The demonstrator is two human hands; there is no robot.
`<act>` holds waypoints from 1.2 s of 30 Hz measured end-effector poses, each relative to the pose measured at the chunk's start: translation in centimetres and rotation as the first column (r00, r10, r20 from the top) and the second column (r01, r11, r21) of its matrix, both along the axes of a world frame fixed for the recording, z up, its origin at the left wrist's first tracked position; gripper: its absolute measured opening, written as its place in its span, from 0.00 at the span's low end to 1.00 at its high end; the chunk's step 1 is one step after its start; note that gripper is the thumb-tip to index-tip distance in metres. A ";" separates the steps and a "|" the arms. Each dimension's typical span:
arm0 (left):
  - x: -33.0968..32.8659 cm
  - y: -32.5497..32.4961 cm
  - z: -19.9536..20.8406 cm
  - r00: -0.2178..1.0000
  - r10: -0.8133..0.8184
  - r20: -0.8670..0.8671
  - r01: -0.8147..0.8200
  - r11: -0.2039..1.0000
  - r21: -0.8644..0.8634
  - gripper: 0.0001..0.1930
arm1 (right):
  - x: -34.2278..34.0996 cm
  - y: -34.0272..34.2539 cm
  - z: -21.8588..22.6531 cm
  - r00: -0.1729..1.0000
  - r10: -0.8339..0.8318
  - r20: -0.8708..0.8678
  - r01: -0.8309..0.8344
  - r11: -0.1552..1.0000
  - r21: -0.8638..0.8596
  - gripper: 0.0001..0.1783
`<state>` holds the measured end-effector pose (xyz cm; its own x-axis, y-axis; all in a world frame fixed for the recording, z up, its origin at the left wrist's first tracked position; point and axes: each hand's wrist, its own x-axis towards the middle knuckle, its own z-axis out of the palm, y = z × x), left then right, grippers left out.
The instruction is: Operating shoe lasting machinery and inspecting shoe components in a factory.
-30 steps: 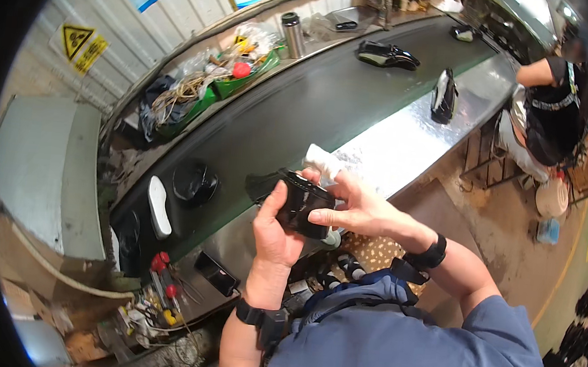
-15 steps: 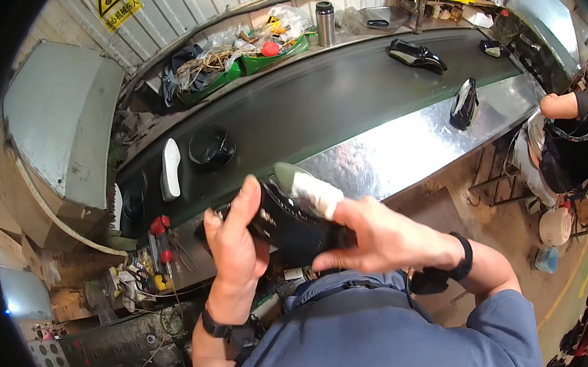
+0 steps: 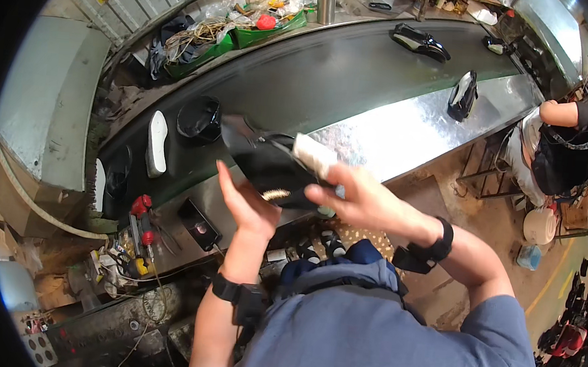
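Observation:
A glossy black shoe, smeared by motion, is tilted between my two hands above the near edge of the bench. My left hand cups its near left side; one digit sticks up and the other fingers are partly hidden by the shoe. At the shoe's right, my right hand has thumb and forefinger close together on a white wad, seemingly a cloth, which lies against the shoe's upper edge. A white shoe sole and a round black shoe piece lie on the dark belt beyond my left hand.
The dark conveyor belt curves across, with a black shoe far off. Another black shoe stands on the metal tabletop. A red-handled tool and black box sit near left. Another person is at right.
The shoe has swung round between my hands, its pale greenish tip no longer showing at the top. My left hand has lowered slightly, and the black box beside it has come into sight.

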<state>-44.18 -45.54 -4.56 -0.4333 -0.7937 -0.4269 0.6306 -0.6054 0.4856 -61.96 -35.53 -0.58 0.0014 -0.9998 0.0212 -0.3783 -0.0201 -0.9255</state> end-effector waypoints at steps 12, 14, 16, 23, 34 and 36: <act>-0.7 -9.9 -15.5 0.660 -0.222 0.718 0.442 0.887 -0.132 0.17 | 2.0 8.7 -20.1 0.687 0.081 -0.722 -0.295 0.940 -0.175 0.08; -1.3 -11.9 -17.0 0.589 -0.035 0.807 0.408 0.875 -0.260 0.16 | 2.4 6.8 -20.0 0.744 0.047 -0.667 -0.285 0.924 -0.253 0.11; -0.1 -14.3 -20.4 0.325 0.310 0.893 0.489 0.754 -0.439 0.16 | 3.5 4.9 -19.0 0.803 -0.056 -0.593 -0.203 0.910 -0.361 0.24; -3.0 -11.9 -19.2 0.044 0.493 0.869 0.543 0.718 -0.435 0.18 | 1.7 3.0 -22.3 0.950 -0.300 -0.090 0.263 0.920 -0.291 0.50; -4.9 -6.3 -17.3 -0.242 0.191 0.951 0.463 0.885 -0.060 0.39 | -0.7 5.0 -22.4 0.972 -0.056 -0.228 0.000 0.971 -0.239 0.44; -5.1 -6.7 -17.0 -0.080 0.185 0.979 0.430 0.893 -0.134 0.33 | -1.1 4.8 -22.6 0.966 -0.032 -0.258 -0.034 0.968 -0.248 0.45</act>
<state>-49.24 -52.20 -21.52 0.0776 -0.9641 -0.2538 -0.7475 -0.2247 0.6251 -63.03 -30.77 -23.18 0.0410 -0.9629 0.2669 -0.6033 -0.2368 -0.7616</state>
